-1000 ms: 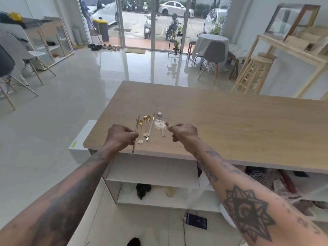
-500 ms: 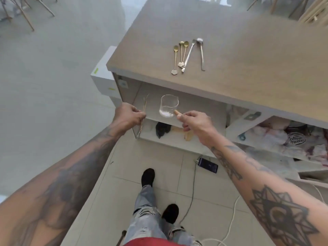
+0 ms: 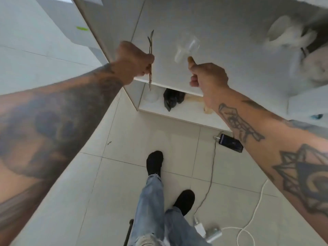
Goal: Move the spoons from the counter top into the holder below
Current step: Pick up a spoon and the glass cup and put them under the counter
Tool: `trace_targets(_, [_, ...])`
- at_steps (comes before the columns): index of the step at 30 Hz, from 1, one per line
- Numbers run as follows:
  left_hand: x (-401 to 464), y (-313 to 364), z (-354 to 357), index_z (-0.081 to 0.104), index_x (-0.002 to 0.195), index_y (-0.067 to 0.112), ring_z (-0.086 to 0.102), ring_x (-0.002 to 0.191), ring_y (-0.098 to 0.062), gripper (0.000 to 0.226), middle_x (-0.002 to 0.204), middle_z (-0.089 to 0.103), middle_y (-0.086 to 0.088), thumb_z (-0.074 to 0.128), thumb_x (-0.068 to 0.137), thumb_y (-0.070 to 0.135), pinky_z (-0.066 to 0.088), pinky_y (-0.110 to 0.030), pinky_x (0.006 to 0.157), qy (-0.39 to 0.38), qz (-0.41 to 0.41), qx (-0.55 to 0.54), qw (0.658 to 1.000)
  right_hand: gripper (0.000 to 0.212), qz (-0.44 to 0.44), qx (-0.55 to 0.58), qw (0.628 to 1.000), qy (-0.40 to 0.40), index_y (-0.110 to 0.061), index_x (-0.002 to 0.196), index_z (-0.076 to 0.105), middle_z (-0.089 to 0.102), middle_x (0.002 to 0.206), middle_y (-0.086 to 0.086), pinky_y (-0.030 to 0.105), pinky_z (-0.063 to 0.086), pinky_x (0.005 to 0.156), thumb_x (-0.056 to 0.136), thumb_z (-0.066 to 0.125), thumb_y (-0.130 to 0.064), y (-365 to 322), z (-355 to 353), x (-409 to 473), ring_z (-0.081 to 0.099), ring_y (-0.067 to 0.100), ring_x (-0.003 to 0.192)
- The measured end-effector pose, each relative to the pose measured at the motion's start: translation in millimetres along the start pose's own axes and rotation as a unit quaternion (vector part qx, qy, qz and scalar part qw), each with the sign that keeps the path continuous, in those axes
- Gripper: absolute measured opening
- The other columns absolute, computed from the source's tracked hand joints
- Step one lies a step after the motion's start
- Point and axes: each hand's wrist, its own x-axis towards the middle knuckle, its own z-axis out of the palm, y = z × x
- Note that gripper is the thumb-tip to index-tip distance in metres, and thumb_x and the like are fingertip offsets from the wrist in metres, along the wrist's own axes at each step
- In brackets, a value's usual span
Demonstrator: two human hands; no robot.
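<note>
Spoons (image 3: 150, 55): a thin bundle clenched upright in the left hand (image 3: 134, 62), over the front edge of the upper shelf (image 3: 221, 68). Holder (image 3: 186, 49): a clear glass, blurred, pinched at its rim by the right hand (image 3: 208, 77), above the same shelf. Risk: the one-sided rim pinch may let the glass tip or slip as it lands; loose handles could slide free.

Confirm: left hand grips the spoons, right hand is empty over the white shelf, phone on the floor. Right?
Not quite. In the head view the right hand holds a clear glass by its rim. The left hand grips the spoons; phone on the floor.
</note>
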Motion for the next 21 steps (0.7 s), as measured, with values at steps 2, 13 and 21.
trace_targets(2, [30,0,8,0.073,0.088,0.003,0.072,0.06,-0.011,0.017,0.074,0.073,-0.005,0.078,0.085,0.019,0.061,-0.023,0.057,0.015,0.02,0.013,1.0,0.047,-0.034,-0.046,0.998,-0.002,-0.02,0.057,0.057,0.067,0.064,0.0,0.04,0.058,0.094,0.09,0.06,-0.054,0,13,27,0.074,0.021,0.077])
trace_targets(13, [96,7,34,0.079,0.095,-0.005,0.078,0.091,-0.027,0.027,0.095,0.079,-0.02,0.072,0.075,0.012,0.063,-0.041,0.084,0.051,0.095,0.085,0.99,0.061,-0.058,-0.178,0.978,0.091,-0.013,0.113,0.073,0.075,0.114,0.01,0.036,0.046,0.106,0.096,0.039,-0.06,-15,62,108,0.066,0.028,0.114])
trace_targets(21, [91,14,26,0.077,0.102,-0.003,0.076,0.096,-0.027,0.042,0.102,0.079,-0.017,0.086,0.076,0.029,0.06,-0.037,0.089,0.049,0.104,0.106,0.988,0.055,-0.04,-0.052,0.995,0.071,-0.008,0.101,0.071,0.076,0.101,0.013,0.041,0.053,0.102,0.087,0.059,-0.059,-14,63,110,0.071,0.031,0.101])
